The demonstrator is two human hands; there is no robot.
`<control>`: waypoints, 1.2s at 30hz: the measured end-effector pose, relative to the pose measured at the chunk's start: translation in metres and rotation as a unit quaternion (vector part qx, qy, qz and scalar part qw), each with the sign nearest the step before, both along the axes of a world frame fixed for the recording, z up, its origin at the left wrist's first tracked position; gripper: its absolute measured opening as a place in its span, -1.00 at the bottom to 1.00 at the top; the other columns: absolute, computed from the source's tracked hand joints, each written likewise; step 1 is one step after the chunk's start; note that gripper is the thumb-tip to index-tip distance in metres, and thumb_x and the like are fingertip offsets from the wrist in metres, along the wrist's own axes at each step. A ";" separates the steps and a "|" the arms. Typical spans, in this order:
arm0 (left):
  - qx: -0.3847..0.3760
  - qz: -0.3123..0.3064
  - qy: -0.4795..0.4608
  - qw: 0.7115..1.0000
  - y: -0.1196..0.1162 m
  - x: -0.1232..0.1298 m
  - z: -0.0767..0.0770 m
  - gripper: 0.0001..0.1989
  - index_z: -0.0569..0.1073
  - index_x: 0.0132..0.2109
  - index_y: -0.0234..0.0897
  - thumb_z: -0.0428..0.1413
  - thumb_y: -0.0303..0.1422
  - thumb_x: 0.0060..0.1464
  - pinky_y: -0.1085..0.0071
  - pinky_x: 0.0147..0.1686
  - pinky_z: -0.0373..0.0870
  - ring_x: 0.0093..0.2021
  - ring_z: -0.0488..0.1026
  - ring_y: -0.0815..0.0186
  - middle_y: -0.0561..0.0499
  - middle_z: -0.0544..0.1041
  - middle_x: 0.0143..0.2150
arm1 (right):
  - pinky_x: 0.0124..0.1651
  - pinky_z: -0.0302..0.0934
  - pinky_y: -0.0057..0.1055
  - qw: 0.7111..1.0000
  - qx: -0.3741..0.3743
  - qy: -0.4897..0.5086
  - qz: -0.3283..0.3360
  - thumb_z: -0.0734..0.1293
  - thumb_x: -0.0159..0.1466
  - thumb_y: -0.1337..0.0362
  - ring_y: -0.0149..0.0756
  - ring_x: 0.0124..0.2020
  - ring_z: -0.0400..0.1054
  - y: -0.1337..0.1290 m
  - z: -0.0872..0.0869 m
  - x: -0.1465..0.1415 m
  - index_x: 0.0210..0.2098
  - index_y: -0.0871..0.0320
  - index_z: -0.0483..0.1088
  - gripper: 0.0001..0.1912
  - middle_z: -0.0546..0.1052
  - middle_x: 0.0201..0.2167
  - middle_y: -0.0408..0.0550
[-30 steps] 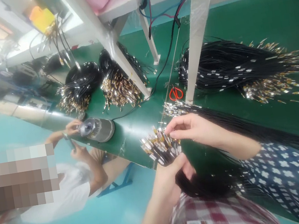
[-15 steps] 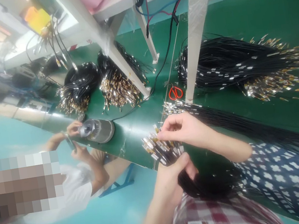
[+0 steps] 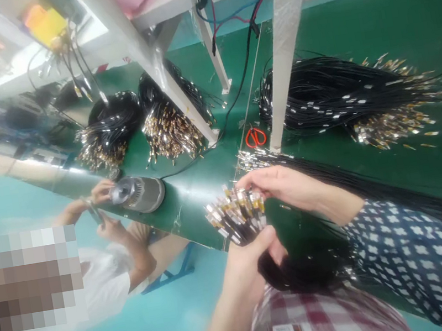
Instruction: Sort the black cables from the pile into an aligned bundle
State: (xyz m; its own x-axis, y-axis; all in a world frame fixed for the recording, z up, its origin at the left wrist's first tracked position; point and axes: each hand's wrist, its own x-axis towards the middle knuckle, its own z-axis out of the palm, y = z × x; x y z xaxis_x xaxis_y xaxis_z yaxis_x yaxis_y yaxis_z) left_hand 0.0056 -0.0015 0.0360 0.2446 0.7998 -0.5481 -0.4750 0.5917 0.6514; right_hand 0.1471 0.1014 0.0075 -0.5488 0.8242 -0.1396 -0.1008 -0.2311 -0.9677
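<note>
A thick bundle of black cables with metal connector ends (image 3: 235, 216) fans upward from my left hand (image 3: 255, 249), whose thumb and fingers are wrapped around it. The lower part of the bundle curves below that hand in front of the plaid cloth at my body. My right hand (image 3: 287, 186) is at the far right side of the connector ends, its fingers stretched over and touching them. Its thumb is partly hidden, and no separate cable shows in its grasp. Behind it, a long bundle of straight black cables (image 3: 344, 179) lies across the green table (image 3: 192, 198).
Orange-handled scissors (image 3: 256, 137) lie near a white shelf leg (image 3: 284, 60). Coiled cable heaps stand at right (image 3: 319, 94) and left (image 3: 173, 128). A grey round machine (image 3: 141, 193) sits by the table edge, where a co-worker's hands (image 3: 111, 227) hold something small.
My right hand has shifted slightly right and its earlier thumb-and-finger pinch has loosened. My left hand still grips the cable bundle. The whole view has shifted a little.
</note>
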 end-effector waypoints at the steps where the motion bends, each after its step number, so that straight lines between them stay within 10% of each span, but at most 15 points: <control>1: -0.005 0.007 0.001 1.000 0.000 -0.002 -0.001 -0.72 0.30 -0.58 -0.35 0.15 -0.40 0.03 0.40 -0.47 0.15 -0.61 0.19 0.43 0.07 0.24 -0.68 | -0.25 0.23 -0.41 0.997 0.012 -0.066 -0.027 0.18 0.30 0.07 -0.37 -0.35 0.36 -0.004 -0.015 0.007 -0.17 0.15 0.46 -0.66 0.51 -0.33 -0.09; 3: -0.024 0.025 0.003 0.999 0.001 -0.007 -0.005 -0.74 0.29 -0.57 -0.35 0.16 -0.42 0.01 0.42 -0.46 0.16 -0.62 0.17 0.45 0.10 0.21 -0.68 | -0.32 0.21 -0.42 0.957 0.051 -0.276 -0.069 0.23 0.27 0.07 -0.35 -0.39 0.37 -0.021 -0.049 0.024 -0.25 0.15 0.47 -0.70 0.51 -0.38 -0.09; 6: -0.047 0.037 0.009 0.998 0.002 -0.012 -0.010 -0.74 0.28 -0.56 -0.33 0.16 -0.43 0.01 0.42 -0.43 0.18 -0.63 0.14 0.46 0.13 0.17 -0.68 | -0.37 0.19 -0.42 0.804 0.125 -0.581 -0.013 0.37 0.17 0.13 -0.27 -0.37 0.41 -0.064 -0.096 0.045 -0.35 0.13 0.45 -0.80 0.52 -0.34 -0.07; 9: -0.049 0.025 0.020 0.998 0.005 -0.013 -0.011 -0.73 0.26 -0.56 -0.32 0.16 -0.41 0.02 0.41 -0.42 0.20 -0.62 0.15 0.45 0.13 0.18 -0.67 | -0.33 0.18 -0.39 0.745 0.159 -0.648 0.005 0.37 0.18 0.27 -0.21 -0.30 0.43 -0.098 -0.121 0.055 -0.22 0.16 0.43 -0.83 0.48 -0.19 0.02; 20: -0.035 0.015 0.034 0.999 0.004 -0.011 -0.008 -0.69 0.23 -0.56 -0.31 0.15 -0.38 0.04 0.38 -0.35 0.24 -0.60 0.16 0.45 0.13 0.18 -0.65 | -0.38 0.10 -0.41 0.777 0.199 -0.597 0.003 0.21 0.32 0.32 -0.33 -0.36 0.40 -0.084 -0.124 0.052 -0.32 0.15 0.41 -0.85 0.45 -0.22 -0.02; 31: -0.017 0.004 0.039 0.999 0.004 0.004 0.000 -0.71 0.30 -0.55 -0.36 0.19 -0.34 0.01 0.45 -0.48 0.17 -0.61 0.15 0.46 0.11 0.21 -0.66 | -0.26 0.17 -0.44 0.945 0.190 -0.211 -0.162 0.20 0.30 0.32 -0.37 -0.33 0.28 -0.083 0.023 0.026 -0.36 0.12 0.27 -0.90 0.35 -0.34 -0.12; 36: 0.010 0.026 0.050 0.998 0.000 0.006 -0.001 -0.81 0.40 -0.47 -0.39 0.20 -0.36 -0.02 0.45 -0.48 0.16 -0.61 0.21 0.43 0.08 0.26 -0.69 | -0.45 0.17 -0.50 0.985 0.042 -0.117 -0.123 0.23 0.27 0.30 -0.45 -0.53 0.27 -0.074 0.039 0.003 -0.44 0.15 0.24 -0.85 0.34 -0.52 -0.22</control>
